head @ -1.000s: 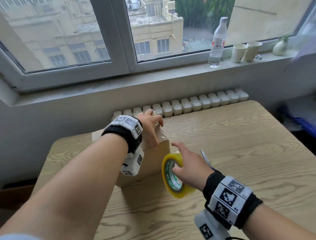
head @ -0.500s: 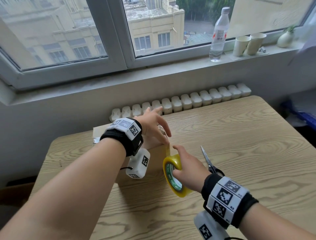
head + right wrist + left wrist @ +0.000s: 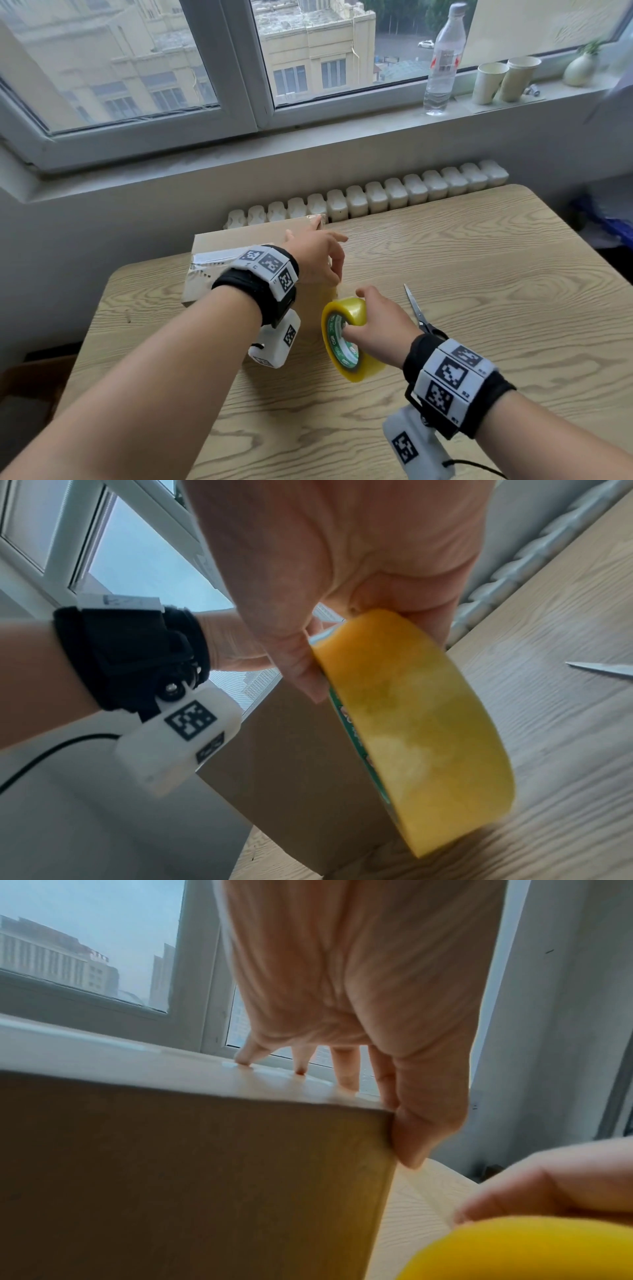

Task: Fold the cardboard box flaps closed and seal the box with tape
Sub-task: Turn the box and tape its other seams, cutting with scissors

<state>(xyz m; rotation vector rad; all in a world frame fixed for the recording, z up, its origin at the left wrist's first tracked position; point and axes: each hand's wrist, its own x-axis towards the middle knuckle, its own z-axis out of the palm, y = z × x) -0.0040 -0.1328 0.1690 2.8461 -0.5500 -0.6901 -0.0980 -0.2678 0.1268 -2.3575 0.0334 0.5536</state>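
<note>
A brown cardboard box (image 3: pixel 233 243) with its flaps closed stands at the table's back left; clear tape (image 3: pixel 212 257) crosses its left end. My left hand (image 3: pixel 318 257) rests on the box top at the near right corner. In the left wrist view its fingers (image 3: pixel 346 1069) lie straight on the top and the thumb presses the corner edge of the box (image 3: pixel 171 1164). My right hand (image 3: pixel 376 329) grips a yellow tape roll (image 3: pixel 346 342) just in front of that corner, thumb in the core. A strip of tape (image 3: pixel 330 293) runs up from the roll to the box.
Scissors (image 3: pixel 416 308) lie shut on the wooden table (image 3: pixel 479 274) just right of my right hand. A white radiator (image 3: pixel 376 198) lines the table's far edge. On the window sill stand a water bottle (image 3: pixel 442 61), two paper cups (image 3: pixel 503 82) and a small vase (image 3: pixel 580 68).
My left hand slid along the box top to its near right corner. My right hand stayed on the roll beside that corner, and tape now stretches from roll to box.
</note>
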